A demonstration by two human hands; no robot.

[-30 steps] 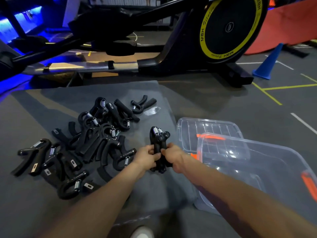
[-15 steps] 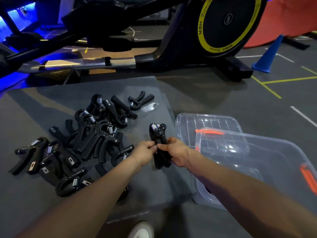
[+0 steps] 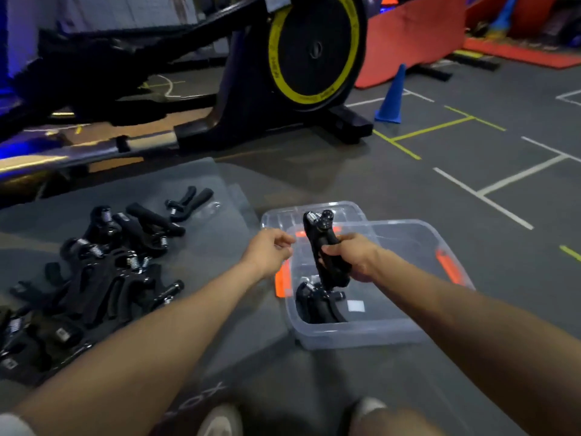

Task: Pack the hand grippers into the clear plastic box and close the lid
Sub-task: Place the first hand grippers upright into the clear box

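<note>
Since the earlier frame, the right hand (image 3: 352, 258) has carried its bundle (image 3: 325, 247) from the mat (image 3: 201, 184) to above the box (image 3: 361, 332); the left hand (image 3: 267, 251) has let go.

Right grip: clenched round squeezed-flat grippers, so they take less room. Left grip: loosely curled, holding nothing. One gripper (image 3: 317, 303) already lies inside; the pile (image 3: 103, 272) remains on the mat. Lid (image 3: 279, 217) lies behind the box.
</note>
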